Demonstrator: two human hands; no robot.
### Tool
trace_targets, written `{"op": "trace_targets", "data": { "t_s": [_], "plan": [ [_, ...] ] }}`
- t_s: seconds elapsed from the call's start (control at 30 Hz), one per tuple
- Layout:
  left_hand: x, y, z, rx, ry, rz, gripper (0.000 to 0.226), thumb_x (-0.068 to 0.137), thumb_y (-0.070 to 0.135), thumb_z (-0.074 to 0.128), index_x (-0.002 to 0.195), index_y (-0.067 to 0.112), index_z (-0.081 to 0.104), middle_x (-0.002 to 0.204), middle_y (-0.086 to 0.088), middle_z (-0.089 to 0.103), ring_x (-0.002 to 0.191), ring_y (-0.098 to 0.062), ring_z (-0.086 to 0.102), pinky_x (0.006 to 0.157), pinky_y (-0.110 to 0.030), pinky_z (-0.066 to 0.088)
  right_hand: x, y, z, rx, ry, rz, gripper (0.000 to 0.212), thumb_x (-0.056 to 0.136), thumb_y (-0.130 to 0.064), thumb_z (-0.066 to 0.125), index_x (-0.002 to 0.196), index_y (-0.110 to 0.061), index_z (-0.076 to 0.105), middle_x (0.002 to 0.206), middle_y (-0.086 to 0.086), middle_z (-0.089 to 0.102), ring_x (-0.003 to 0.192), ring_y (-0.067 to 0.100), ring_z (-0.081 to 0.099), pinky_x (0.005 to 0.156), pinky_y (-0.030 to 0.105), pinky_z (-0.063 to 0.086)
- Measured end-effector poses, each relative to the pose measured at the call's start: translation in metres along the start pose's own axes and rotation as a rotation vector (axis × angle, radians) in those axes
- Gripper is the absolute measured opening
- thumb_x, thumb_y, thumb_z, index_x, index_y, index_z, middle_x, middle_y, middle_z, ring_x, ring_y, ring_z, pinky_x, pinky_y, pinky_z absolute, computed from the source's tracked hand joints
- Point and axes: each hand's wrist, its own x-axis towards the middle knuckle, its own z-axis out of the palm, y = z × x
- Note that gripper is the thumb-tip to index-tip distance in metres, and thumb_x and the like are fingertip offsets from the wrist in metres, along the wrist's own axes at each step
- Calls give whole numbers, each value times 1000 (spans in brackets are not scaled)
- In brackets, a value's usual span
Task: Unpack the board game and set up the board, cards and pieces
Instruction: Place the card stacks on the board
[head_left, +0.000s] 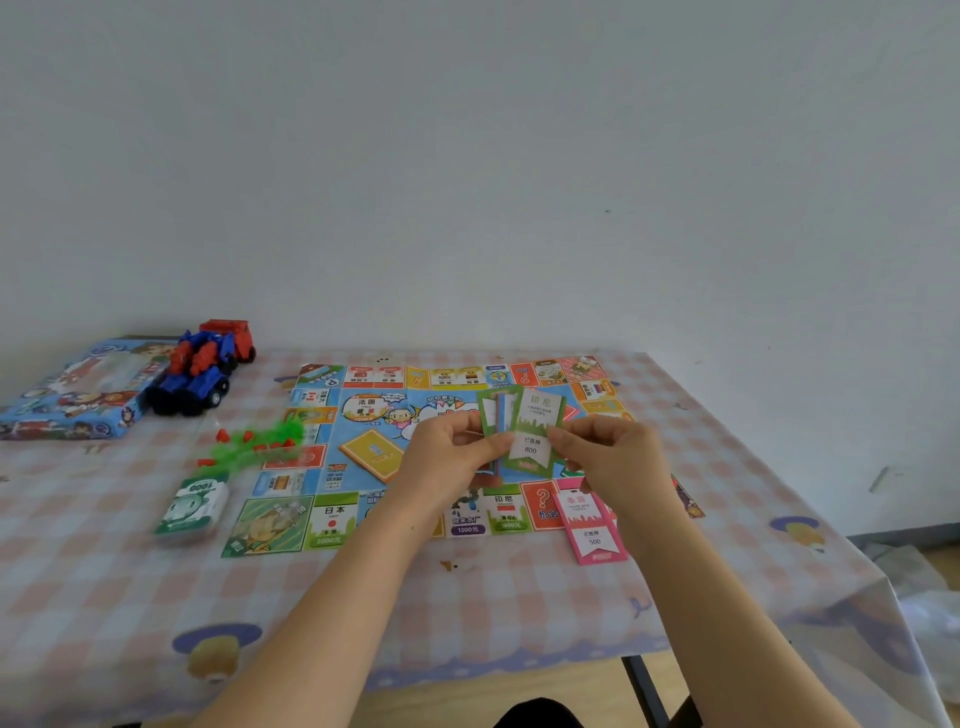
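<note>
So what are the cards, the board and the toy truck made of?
The cards look like thin printed card, matte, and they stay stiff when fanned. The board seems to be printed paper or thin card, since it lies very flat. The toy truck is probably hard plastic: shiny red and blue, with black wheels.

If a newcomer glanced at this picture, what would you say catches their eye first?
Most likely the left hand and right hand, together holding a bunch of cards above the middle of the colourful board spread on the table. After that, the red and blue toy truck at the far left by the box, and a pink card at the board's near right edge.
</note>
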Motion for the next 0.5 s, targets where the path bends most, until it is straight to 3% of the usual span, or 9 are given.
{"op": "trace_targets", "data": {
  "t_s": [0.1,0.2,0.3,0.5],
  "plan": [
    [0,-2,-7,-14,80,7,3,85,12,68,88,11,68,78,-1,72,62,-10,68,59,-25,58,1,0,-3,47,38,25,13,84,-21,70,71,-19,67,76,1,70,64,13,57,55,26,50],
    [2,-4,-16,-45,215,9,1,85,12,68,85,12,67,76,-1,69,61,-11,65,55,-21,56,0,0,-9,-3,-92,87,4,81,-8,72,83,-9,70,78,10,71,59,13,59,48,21,49],
    [3,-6,-21,-60,257,4,5,85,13,69,81,15,66,80,-2,70,66,-13,66,55,-21,56,-6,3,-4,-206,-266,161,19,75,-7,77,91,-12,68,75,8,71,51,11,61,44,19,47],
    [2,-4,-22,-38,253,0,6,85,14,69,81,15,64,81,-2,69,67,-12,67,53,-19,55,-6,12,7,-371,-284,190,33,70,-12,82,95,-19,63,66,3,68,42,7,57,52,27,55]
  ]
}}
